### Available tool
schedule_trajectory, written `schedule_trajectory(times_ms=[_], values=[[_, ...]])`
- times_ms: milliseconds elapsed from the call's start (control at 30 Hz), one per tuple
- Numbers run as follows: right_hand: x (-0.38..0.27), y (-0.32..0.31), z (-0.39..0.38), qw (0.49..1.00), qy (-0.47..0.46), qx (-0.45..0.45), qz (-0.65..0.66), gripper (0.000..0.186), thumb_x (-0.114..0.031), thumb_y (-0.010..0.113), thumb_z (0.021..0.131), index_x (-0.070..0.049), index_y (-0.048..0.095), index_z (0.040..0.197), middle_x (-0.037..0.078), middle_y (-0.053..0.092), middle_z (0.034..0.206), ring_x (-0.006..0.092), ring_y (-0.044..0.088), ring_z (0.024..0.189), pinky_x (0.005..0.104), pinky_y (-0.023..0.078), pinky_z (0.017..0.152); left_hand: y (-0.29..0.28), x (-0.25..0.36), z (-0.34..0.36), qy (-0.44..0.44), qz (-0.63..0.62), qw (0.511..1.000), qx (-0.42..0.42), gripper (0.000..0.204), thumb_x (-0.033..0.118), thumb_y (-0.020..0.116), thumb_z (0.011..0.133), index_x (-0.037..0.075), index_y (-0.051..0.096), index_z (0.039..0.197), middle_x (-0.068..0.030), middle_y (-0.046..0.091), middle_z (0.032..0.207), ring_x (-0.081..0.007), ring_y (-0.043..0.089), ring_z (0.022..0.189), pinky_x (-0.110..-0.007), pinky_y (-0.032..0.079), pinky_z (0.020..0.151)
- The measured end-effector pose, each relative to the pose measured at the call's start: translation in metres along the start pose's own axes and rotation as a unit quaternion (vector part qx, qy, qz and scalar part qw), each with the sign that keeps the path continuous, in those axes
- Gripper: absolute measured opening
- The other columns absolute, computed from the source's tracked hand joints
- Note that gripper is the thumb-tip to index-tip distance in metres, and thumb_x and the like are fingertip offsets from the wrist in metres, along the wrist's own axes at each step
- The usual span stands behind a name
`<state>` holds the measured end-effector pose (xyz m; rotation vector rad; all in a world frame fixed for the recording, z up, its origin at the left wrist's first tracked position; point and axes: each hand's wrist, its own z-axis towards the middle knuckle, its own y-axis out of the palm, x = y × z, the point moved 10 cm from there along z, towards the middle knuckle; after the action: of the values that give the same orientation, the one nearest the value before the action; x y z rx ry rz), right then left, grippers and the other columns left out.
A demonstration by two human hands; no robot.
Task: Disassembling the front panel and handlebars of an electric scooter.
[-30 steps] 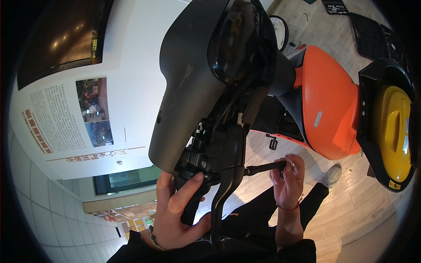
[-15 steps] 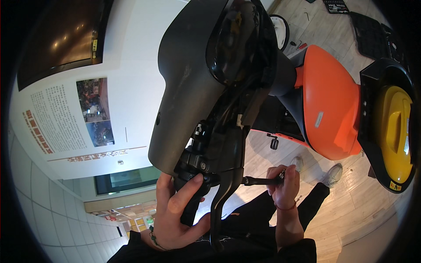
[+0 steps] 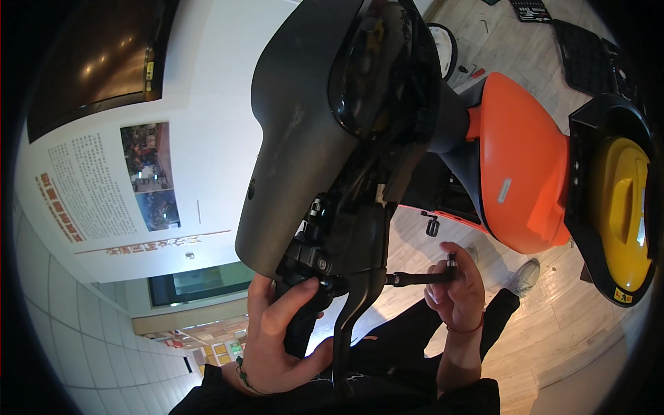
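Pale wall (image 3: 207, 90) with a dark screen (image 3: 104, 55) and two printed photographs (image 3: 146, 159) bounds the scene on the left; wood-patterned floor (image 3: 553, 339) lies on the right. Across the middle extends the dark grey handlebar cover (image 3: 297, 138) of a scooter, its near end leaving a black switch housing (image 3: 311, 256) and wiring exposed. My left hand (image 3: 280, 342), with a beaded bracelet (image 3: 242, 372) at its wrist, is closed around the black handlebar grip (image 3: 299, 335), one finger lying along the housing. Just right of the grip, the curved black brake lever (image 3: 360, 304) bends toward me. My right hand (image 3: 460, 297), well apart from the left and marked by a red cord (image 3: 465, 330), has its fingers curled about the outer end of a dark-shafted tool (image 3: 418, 279), near a small silver fitting (image 3: 452, 261). This tool runs sideways between that hand and the lever, its inner end at the lever's right side; whether it is seated in a fastener I cannot tell. Farther right are the scooter's orange body panel (image 3: 519, 166) and a yellow piece (image 3: 622, 207) within a black surround (image 3: 579, 214). Beyond them, at far right, an open black tool case (image 3: 581, 59), a red-handled tool (image 3: 477, 72) and a hex key (image 3: 484, 25) lie on the floor.
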<state>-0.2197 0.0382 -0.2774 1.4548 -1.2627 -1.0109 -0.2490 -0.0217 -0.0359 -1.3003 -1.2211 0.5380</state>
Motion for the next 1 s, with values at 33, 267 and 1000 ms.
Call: schedule_trajectory(times_ms=[33, 267, 1000], values=[[-0.006, -0.001, 0.0, 0.997, -0.036, -0.017, -0.07, 0.04, -0.035, 0.046, 0.096, 0.001, 0.048, 0.114, 0.006, 0.054, 0.061, 0.0084, 0.045, 0.047, 0.0206, 0.034, 0.044, -0.001, 0.0, 0.0, 0.003, -0.012, 1.0, 0.004, 0.07, 0.002, 0.072, 0.065, 0.003, 0.042, 0.128, -0.0254, 0.025, 0.135, -0.0314, 0.051, 0.111, -0.036, 0.048, 0.087], [0.009, -0.011, 0.006, 0.979, 0.012, 0.04, -0.198, 0.05, -0.041, 0.042, 0.097, 0.001, 0.06, 0.078, 0.005, 0.055, 0.058, 0.0079, 0.043, 0.042, 0.0207, 0.033, 0.041, -0.001, -0.002, -0.002, -0.005, -0.02, 1.0, 0.005, 0.07, 0.002, 0.072, 0.064, 0.004, 0.042, 0.128, -0.0257, 0.024, 0.135, -0.0326, 0.049, 0.113, -0.036, 0.047, 0.088], [0.002, 0.001, 0.001, 0.974, -0.049, -0.043, -0.218, 0.044, -0.036, 0.049, 0.095, 0.005, 0.055, 0.106, 0.003, 0.054, 0.061, 0.0058, 0.046, 0.051, 0.0187, 0.036, 0.05, -0.001, -0.003, -0.003, -0.014, 0.019, 1.0, -0.007, 0.069, 0.001, 0.066, 0.066, 0.002, 0.038, 0.129, -0.0247, 0.025, 0.134, -0.0336, 0.05, 0.114, -0.035, 0.05, 0.087]])
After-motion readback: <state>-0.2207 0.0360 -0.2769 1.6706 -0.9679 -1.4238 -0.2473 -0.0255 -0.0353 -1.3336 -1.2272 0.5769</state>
